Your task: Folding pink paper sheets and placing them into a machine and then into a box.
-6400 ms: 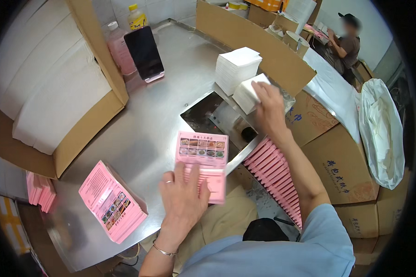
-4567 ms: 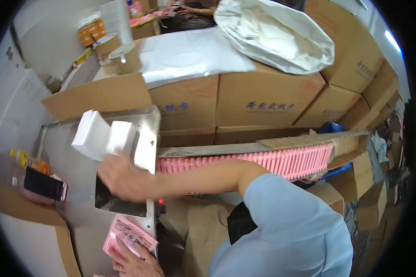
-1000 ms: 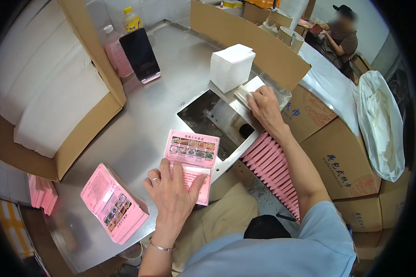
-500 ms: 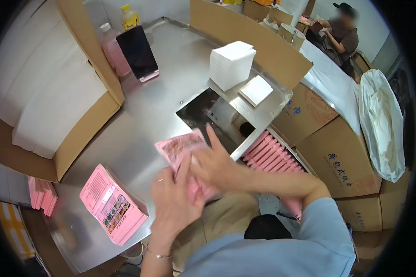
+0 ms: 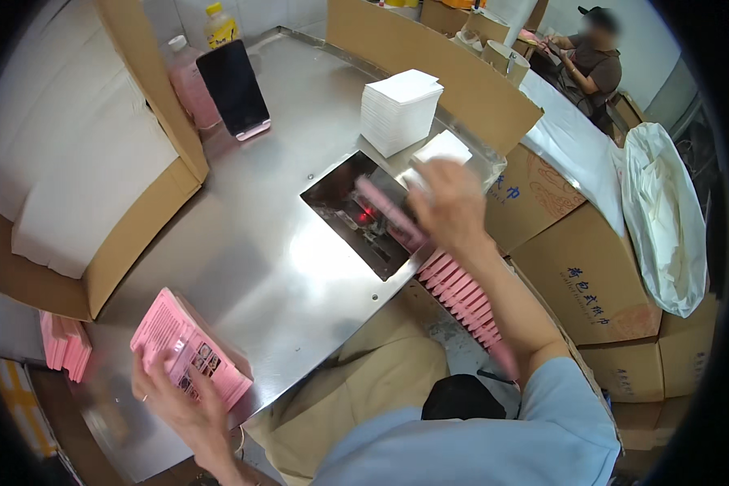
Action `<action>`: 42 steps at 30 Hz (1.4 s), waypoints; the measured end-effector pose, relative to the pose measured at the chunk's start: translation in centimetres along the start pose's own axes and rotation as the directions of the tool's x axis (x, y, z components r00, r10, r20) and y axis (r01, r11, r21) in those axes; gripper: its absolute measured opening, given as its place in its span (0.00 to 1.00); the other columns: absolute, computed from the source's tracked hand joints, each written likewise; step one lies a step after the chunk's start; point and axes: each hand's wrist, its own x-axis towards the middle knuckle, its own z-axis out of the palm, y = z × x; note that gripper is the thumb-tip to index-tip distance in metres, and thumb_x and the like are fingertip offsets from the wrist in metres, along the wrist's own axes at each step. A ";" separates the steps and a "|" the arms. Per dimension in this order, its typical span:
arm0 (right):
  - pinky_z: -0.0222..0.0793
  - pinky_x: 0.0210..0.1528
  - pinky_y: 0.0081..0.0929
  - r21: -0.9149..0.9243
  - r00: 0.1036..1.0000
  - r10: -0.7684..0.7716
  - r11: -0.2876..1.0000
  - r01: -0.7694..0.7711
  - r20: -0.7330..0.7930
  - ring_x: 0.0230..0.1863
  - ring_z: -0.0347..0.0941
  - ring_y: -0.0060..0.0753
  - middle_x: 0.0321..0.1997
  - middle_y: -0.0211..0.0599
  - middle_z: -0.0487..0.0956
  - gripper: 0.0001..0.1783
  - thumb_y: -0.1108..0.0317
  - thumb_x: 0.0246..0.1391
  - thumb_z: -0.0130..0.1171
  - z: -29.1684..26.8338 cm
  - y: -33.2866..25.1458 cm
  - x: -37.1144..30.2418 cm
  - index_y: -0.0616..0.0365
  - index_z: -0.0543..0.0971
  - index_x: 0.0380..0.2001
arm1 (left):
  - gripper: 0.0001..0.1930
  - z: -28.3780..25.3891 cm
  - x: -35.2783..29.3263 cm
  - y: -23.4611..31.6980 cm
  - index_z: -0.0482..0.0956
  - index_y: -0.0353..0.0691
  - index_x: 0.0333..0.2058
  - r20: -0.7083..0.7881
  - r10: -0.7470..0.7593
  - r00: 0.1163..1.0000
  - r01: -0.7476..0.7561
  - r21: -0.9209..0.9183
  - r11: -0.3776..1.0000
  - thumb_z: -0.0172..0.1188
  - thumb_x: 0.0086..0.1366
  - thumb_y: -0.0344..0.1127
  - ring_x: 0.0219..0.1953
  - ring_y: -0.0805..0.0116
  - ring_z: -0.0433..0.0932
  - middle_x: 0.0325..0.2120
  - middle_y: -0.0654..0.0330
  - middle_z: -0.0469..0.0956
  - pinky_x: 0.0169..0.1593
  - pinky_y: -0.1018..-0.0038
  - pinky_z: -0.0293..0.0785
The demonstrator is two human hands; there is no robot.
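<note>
My left hand [image 5: 180, 405] lies with spread fingers on a stack of pink printed packet sleeves [image 5: 168, 328] at the near left of the metal table. My right hand [image 5: 452, 206], smeared by motion, is over the right edge of the table opening [image 5: 340, 190]. Its fingertips are beside a low stack of folded white tissues [image 5: 444, 146], partly hidden by the hand; whether they hold anything is unclear. A blurred pink packet [image 5: 387, 212] stands on edge in the opening, where a red light glows. Below the table edge is a row of pink packets [image 5: 462, 296].
A tall stack of white tissues [image 5: 401, 109] stands behind the opening. A phone [image 5: 233, 89] leans on a stand near two bottles. Cardboard walls edge the table left and back. Cartons [image 5: 591, 271] and a white bag [image 5: 664, 219] are at right. Another person [image 5: 595, 65] sits far right.
My hands have parted. The left moved down-left onto the pink sleeve stack; the right moved up-right to the opening. The pink packet they both held is gone from between them.
</note>
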 end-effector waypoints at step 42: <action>0.68 0.58 0.48 0.181 0.938 -0.298 0.927 0.329 -0.177 0.50 0.73 0.56 0.50 0.51 0.76 0.27 0.80 0.43 0.59 2.6 1.0 6.6 0.62 0.76 0.52 | 0.19 6.6 0.3 11.8 0.76 0.36 0.47 0.203 0.478 0.855 -0.299 -0.561 0.772 0.62 0.55 0.30 0.57 0.39 0.66 0.52 0.42 0.70 0.56 0.55 0.64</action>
